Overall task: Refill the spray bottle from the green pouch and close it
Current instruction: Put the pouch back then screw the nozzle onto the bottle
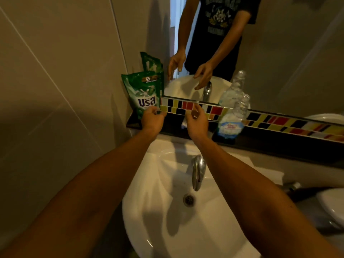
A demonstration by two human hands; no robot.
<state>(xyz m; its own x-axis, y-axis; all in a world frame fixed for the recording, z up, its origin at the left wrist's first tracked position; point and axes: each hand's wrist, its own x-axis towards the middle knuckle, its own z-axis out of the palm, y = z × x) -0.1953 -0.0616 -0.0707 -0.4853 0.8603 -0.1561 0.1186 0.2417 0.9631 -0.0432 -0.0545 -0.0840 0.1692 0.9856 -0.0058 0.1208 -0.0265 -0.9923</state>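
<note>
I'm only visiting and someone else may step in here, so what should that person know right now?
Left hand: open, fingers at the bottom edge of the green pouch; a grip cannot be confirmed.
Right hand: open, empty, raised above the back of the sink.
The pouch stands on the dark ledge, leaning against the wall. The clear bottle stands to the right on the same ledge, apparently with no spray top on it.
Done: nothing visibly poured.
Left: lift the pouch, open it, fill the bottle, close it.
</note>
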